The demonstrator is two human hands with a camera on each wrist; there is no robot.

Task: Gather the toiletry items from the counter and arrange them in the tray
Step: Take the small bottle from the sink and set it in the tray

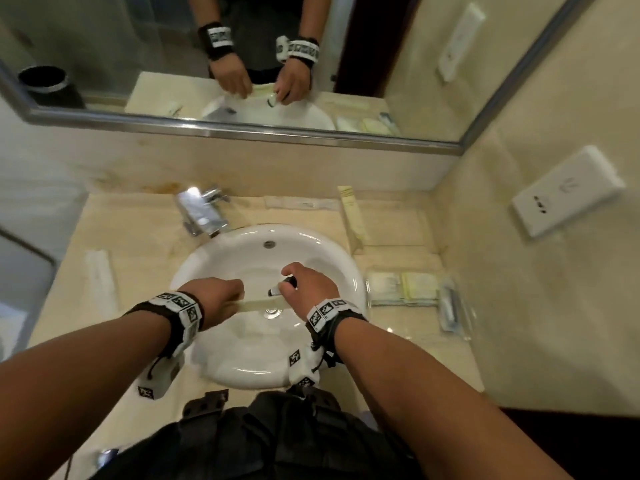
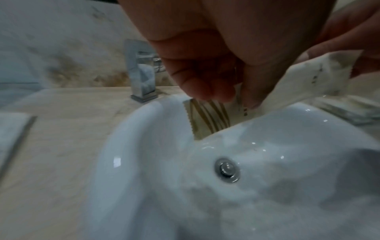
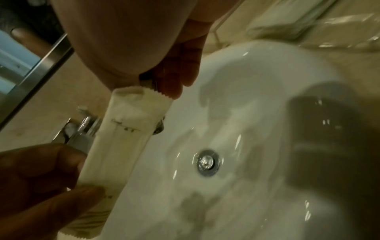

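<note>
Both hands, left hand (image 1: pixel 221 299) and right hand (image 1: pixel 306 289), pinched a cream sachet (image 1: pixel 258 304) over the sink (image 1: pixel 221 258) mid-frame; next, carry it to the tray (image 1: pixel 415 289) at right.

One white sink (image 1: pixel 349 271) sits in the counter, with one chrome faucet (image 1: pixel 199 211) behind it and one drain (image 1: pixel 272 312) at its bottom. Two hands, the left hand (image 1: pixel 218 297) and the right hand (image 1: pixel 306 289), share one long cream packet (image 1: pixel 258 304). One more long packet (image 1: pixel 353 216) lies behind the sink to the right, and one white packet (image 1: pixel 100 282) lies to the left. One clear tray (image 1: pixel 450 327) holds several flat sachets; their exact number is unclear. One wall socket plate (image 1: pixel 568 190) shows.
</note>
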